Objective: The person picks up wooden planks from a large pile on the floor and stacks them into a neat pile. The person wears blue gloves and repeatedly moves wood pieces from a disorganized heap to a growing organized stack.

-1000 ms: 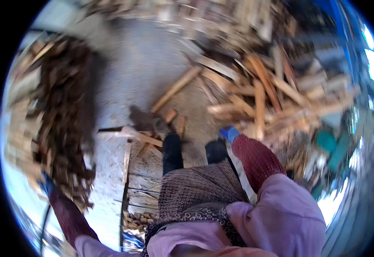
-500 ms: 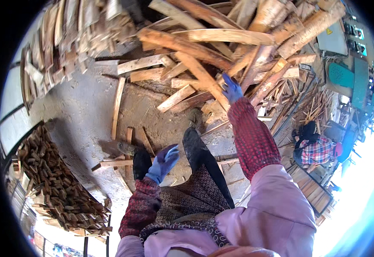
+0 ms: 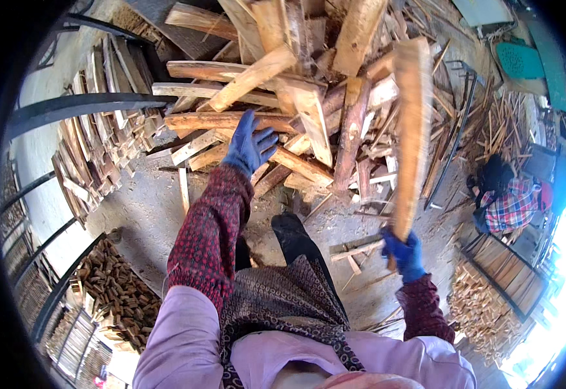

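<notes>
My right hand [image 3: 405, 254], in a blue glove, is closed round the lower end of a long wooden slab [image 3: 412, 136]. The slab stands raised at the right, blurred by motion, its far end reaching over the wood pile. My left hand [image 3: 250, 144], also gloved in blue, is stretched forward with its fingers spread and nothing in them. It is nearest to a reddish-brown plank [image 3: 231, 121] that lies crosswise on the pile. A shorter pale split piece [image 3: 254, 76] rests at a slant just beyond that plank.
Stacked boards [image 3: 101, 123] stand at the left behind a dark metal bar [image 3: 95, 107]. Short wood pieces fill a rack [image 3: 117, 292] at the lower left. A co-worker in a checked shirt [image 3: 513, 204] is bent down at the right, near a crate of boards [image 3: 503, 272].
My right hand has come back from the pile to my right side, now gripping a slab. My left hand has moved from near my lap forward to the pile, and my view has shifted.
</notes>
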Available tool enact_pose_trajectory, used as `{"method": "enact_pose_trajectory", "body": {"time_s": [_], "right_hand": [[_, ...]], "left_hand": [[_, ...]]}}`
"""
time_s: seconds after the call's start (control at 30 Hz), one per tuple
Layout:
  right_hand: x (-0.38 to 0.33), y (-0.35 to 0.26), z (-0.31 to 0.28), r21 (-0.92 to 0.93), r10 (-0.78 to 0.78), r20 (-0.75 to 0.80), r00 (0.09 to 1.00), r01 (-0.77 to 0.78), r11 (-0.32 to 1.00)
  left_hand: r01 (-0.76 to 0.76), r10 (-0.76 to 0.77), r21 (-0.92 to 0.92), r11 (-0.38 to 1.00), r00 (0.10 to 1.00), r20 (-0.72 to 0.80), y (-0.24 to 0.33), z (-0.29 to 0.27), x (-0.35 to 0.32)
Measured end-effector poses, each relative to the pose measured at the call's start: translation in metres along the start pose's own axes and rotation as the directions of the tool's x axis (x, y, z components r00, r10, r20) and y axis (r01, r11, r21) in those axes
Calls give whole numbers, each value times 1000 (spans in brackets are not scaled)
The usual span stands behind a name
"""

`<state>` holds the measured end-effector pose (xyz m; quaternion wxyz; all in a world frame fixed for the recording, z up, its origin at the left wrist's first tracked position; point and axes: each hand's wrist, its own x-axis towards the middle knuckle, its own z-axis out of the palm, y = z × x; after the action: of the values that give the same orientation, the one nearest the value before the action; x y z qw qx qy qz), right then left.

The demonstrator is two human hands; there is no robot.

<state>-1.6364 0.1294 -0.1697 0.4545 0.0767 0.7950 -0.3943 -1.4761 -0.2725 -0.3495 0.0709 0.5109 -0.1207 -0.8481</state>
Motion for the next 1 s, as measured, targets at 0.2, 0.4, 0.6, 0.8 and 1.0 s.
{"method": "enact_pose_trajectory", "body": {"time_s": [0.2, 0.4, 0.6, 0.8, 1.0], "right_hand": [[70, 146, -121, 74, 63, -458, 887, -33, 997], [238, 211, -37, -531, -300, -190, 935, 159, 832], [355, 84, 135, -391, -476, -256, 841, 360, 847], [253, 44, 147, -604, -364, -80, 928, 246, 758], [48, -36, 213, -229, -452, 71, 889, 456, 860]], "left_hand": [[-263, 224, 347, 900, 963, 149, -64, 38, 55], [-344, 450, 558, 756, 891, -61, -77, 114, 88], [-566, 575, 321, 760, 815, 74, -81, 60, 98], [-426, 424, 339, 839, 902, 85, 73, -19, 38], [-330, 159, 213, 920, 809, 565, 55, -35, -104]]}}
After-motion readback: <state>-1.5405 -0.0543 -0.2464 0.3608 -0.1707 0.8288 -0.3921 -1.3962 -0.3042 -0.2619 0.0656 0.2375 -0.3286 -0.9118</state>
